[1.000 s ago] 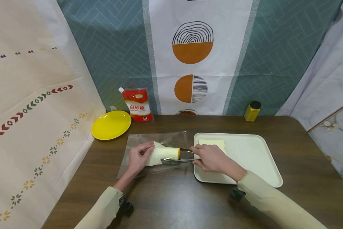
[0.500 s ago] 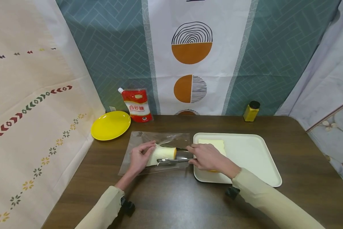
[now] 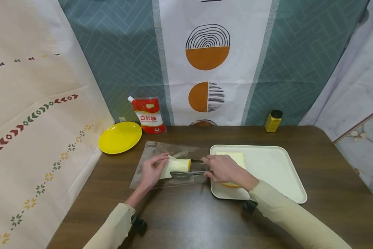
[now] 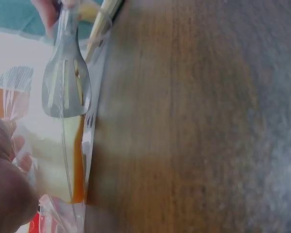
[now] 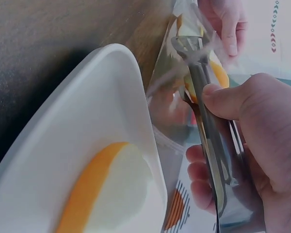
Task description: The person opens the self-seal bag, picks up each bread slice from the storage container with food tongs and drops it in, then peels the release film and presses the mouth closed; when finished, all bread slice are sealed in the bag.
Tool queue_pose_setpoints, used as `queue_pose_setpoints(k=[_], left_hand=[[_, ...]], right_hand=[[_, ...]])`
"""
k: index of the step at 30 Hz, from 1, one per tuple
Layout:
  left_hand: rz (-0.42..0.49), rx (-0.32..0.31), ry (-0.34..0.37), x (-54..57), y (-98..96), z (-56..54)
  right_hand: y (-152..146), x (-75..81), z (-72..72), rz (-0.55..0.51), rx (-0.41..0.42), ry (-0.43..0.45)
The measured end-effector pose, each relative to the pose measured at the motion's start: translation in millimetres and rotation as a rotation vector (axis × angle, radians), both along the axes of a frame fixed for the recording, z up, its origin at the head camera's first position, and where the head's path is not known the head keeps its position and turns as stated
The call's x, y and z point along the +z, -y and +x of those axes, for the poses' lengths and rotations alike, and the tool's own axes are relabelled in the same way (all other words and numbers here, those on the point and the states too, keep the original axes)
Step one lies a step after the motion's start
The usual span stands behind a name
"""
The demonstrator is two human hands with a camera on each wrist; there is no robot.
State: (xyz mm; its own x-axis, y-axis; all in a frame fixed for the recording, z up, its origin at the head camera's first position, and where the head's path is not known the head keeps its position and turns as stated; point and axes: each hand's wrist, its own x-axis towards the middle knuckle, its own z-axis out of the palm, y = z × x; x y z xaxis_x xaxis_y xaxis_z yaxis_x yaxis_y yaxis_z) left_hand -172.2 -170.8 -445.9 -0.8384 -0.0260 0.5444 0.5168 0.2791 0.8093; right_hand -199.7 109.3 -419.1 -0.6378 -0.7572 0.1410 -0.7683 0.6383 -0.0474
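A clear plastic bag (image 3: 155,148) lies on the table, with a slice of bread (image 3: 179,165) inside it. My right hand (image 3: 224,168) grips metal tongs (image 3: 186,174), whose slotted ends reach into the bag around the slice. In the left wrist view one slotted tong head (image 4: 65,90) lies flat along the bread's end. My left hand (image 3: 152,171) pinches the bag at the slice's left end, thumb and fingers on the film. Beneath my right hand, another piece of bread (image 3: 234,157) with an orange-brown crust rests on the white tray (image 3: 275,173), partly hidden.
At the back left stand a yellow plate (image 3: 120,137) and a red-and-white sugar pouch (image 3: 150,117). A small yellow bottle (image 3: 273,122) with a black lid is at the back right. Patterned cloths hang behind and beside the wooden table (image 3: 186,218).
My right hand and the tongs have moved slightly left, carrying the slice deeper into the bag. The bag's mouth now reaches further right along the tongs. My left hand stays nearly in place.
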Motion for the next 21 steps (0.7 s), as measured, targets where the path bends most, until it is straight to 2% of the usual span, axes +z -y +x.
queue_pose_setpoints(k=[7, 14, 21], left_hand=[[0.0, 0.0, -0.001, 2.2, -1.5, 0.9], [-0.047, 0.046, -0.014, 3.9, -3.2, 1.9], [-0.051, 0.073, -0.012, 1.8, -7.2, 2.6]], right_hand=[[0.4, 1.2, -1.7, 0.007, -0.018, 0.045], [3.8, 0.4, -5.0, 0.003, -0.008, 0.025], [8.8, -1.3, -5.4, -0.004, -0.007, 0.033]])
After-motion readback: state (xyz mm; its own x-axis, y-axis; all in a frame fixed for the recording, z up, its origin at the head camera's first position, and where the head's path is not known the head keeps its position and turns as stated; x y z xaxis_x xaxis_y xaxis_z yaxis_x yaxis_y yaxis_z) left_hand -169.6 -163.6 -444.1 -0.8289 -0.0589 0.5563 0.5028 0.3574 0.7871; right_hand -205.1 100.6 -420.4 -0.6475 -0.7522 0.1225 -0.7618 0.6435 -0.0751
